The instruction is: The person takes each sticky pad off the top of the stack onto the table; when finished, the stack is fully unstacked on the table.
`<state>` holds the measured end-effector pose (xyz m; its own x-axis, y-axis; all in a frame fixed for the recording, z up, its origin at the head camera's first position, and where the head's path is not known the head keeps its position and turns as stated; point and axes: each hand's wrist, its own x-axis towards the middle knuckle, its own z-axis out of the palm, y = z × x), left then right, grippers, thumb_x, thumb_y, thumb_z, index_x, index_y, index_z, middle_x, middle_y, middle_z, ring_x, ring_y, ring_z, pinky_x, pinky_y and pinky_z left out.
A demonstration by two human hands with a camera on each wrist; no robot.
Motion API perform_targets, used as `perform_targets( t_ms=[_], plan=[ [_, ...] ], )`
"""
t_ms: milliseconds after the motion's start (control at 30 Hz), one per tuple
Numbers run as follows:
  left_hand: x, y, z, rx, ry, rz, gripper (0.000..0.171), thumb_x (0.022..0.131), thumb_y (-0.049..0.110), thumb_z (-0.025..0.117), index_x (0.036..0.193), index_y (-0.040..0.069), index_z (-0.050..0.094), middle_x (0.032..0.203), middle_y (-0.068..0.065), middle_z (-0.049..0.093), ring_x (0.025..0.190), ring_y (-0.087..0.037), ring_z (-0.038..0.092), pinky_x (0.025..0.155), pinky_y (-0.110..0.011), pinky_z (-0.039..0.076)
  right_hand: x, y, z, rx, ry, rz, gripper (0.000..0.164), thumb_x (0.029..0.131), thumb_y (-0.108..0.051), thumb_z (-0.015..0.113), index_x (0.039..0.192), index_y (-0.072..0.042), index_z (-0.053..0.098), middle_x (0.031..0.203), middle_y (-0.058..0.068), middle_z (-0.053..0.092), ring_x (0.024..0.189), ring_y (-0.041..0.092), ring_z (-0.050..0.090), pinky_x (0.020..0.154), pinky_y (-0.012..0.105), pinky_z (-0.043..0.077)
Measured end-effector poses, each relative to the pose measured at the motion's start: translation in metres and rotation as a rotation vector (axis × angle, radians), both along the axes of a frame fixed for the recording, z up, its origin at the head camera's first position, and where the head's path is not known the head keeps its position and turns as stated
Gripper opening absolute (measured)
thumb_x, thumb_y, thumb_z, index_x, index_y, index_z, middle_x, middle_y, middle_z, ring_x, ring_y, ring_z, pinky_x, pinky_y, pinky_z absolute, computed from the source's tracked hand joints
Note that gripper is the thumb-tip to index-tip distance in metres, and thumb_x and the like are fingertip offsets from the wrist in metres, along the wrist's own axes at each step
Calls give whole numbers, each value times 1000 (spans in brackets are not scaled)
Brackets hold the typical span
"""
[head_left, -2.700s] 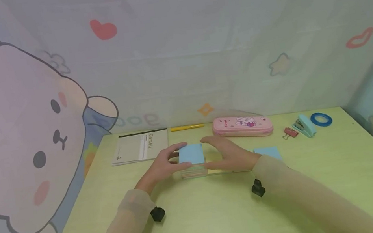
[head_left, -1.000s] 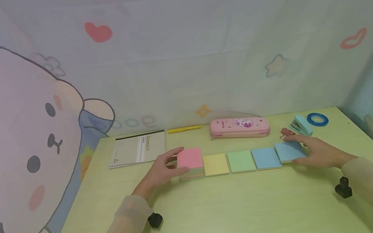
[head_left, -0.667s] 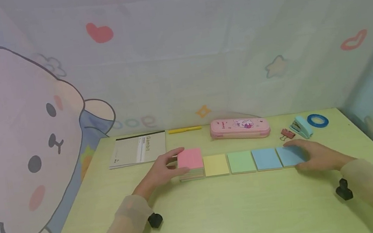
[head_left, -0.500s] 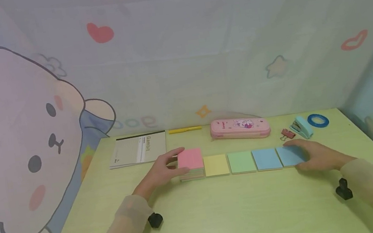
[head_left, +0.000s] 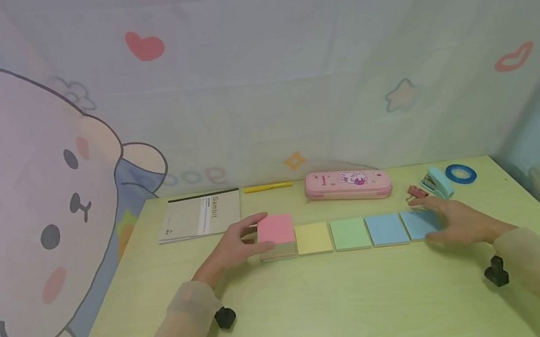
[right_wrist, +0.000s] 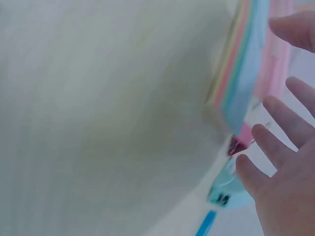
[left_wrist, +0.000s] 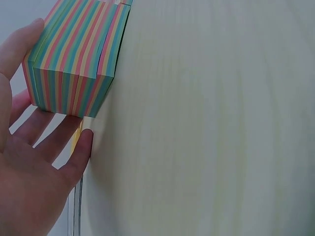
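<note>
A thick stack of sticky note pads (head_left: 275,230) with a pink top stands at the left end of a row. My left hand (head_left: 232,250) holds it from the left, thumb on the near side and fingers on the far side; its striped edges show in the left wrist view. Along the row to the right lie a yellow pad (head_left: 313,238), a green pad (head_left: 350,234), a blue pad (head_left: 387,230) and a second blue pad (head_left: 418,223). My right hand (head_left: 461,222) is spread over that end pad's right side, partly hiding it; the right wrist view shows its fingers off the pad.
Behind the row lie a notebook (head_left: 201,215), a yellow pen (head_left: 267,187) and a pink pencil case (head_left: 348,185). A red binder clip (head_left: 417,192), a mint stapler (head_left: 437,183) and a blue tape roll (head_left: 460,174) lie beyond my right hand.
From the stack, my right hand has moved right and set the second blue pad at the row's end; its fingers have since spread off it. The stack's top went from blue to pink.
</note>
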<state>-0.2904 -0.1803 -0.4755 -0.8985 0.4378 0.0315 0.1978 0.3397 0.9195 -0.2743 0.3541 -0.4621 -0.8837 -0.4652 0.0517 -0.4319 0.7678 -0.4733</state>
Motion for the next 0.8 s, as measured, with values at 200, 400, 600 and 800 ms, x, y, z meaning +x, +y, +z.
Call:
perform_targets(
  t_ms=[200,400,600,800],
  plan=[
    [0,-1,-1,10,-2,-6,78,91,22,85,159,11,47,160,-3,49,145,-32,49,119,-52,43,-1,-30,16,-58,6,-40,70,97,-35,77,154,-7,48,162,26,40,149,54,32,112,77,33],
    [-1,-2,-3,8,0,-11,78,92,23,85,159,11,47,161,-4,48,145,-34,49,120,-53,42,-7,-88,20,-123,63,65,71,96,-31,78,154,-4,48,156,20,50,145,46,44,116,72,34],
    [-3,-2,-4,23,-1,-6,78,92,24,84,159,11,46,160,-4,49,145,-34,49,120,-53,42,-9,-151,21,-190,29,171,70,95,-29,79,155,-10,48,158,11,50,148,37,43,120,64,36],
    [-1,-1,-4,24,-2,-4,79,92,24,85,159,11,46,161,-4,48,145,-34,49,120,-54,41,-8,-208,20,-189,22,235,73,93,-29,80,155,-7,47,159,11,49,149,34,44,122,56,37]
  ],
)
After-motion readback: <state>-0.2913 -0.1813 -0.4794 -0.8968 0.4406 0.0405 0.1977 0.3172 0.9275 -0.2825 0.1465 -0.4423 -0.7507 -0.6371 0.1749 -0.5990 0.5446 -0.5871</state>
